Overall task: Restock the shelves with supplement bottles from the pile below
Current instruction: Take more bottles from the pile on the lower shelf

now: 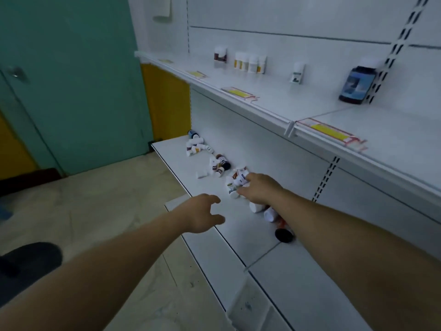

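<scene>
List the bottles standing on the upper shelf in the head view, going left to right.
Dark-labelled white-capped bottle → cluster of white bottles with yellow labels → small white bottle → large dark bottle with blue label.

- No text can be read anywhere in this view;
- the yellow price tags on the upper shelf edge are blurred;
- labels on the standing bottles and the pile of bottles below are too small and soft to read.
</scene>
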Demonstrator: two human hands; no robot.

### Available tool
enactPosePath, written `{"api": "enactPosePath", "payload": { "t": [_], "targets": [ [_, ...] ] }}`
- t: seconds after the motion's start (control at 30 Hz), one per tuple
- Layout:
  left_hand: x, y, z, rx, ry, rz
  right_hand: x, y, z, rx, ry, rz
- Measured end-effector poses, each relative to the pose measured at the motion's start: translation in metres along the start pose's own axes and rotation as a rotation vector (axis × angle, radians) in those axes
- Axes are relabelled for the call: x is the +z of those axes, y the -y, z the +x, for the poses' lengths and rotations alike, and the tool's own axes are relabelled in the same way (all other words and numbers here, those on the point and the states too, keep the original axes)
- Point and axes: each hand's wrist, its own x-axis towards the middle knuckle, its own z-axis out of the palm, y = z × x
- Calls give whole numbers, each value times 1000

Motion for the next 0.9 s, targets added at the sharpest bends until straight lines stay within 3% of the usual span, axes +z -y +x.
{"api": "enactPosePath", "payload": {
  "t": [0.37, 0.9],
  "targets": [
    [-83, 151, 163, 70, 201, 51, 38, 59, 160, 249, 3, 116],
    [-71, 220, 434, 232, 266, 148, 111, 38, 357, 337, 34, 60]
  ]
}}
